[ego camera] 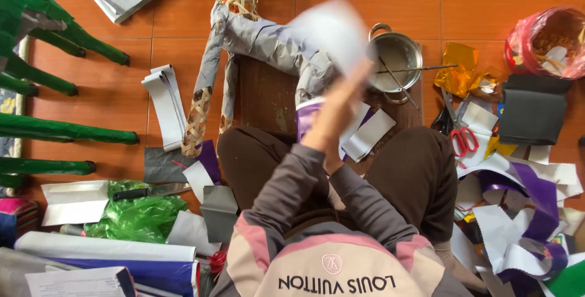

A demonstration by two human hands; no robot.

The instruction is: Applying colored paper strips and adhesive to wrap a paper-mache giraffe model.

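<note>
Apparently raised hands (pixel 338 105), blurred, gripping white paper (pixel 329 29).

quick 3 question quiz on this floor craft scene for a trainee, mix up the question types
1. True or false: the red-handled scissors lie inside the metal pot.
2. What colour is the blurred sheet at the raised hand? A white, B green, C red.
3. Fill in: the crumpled plastic bag beside the knife is ____.

Key
1. False: the scissors lie on the floor, right of the pot.
2. A.
3. green.
</note>
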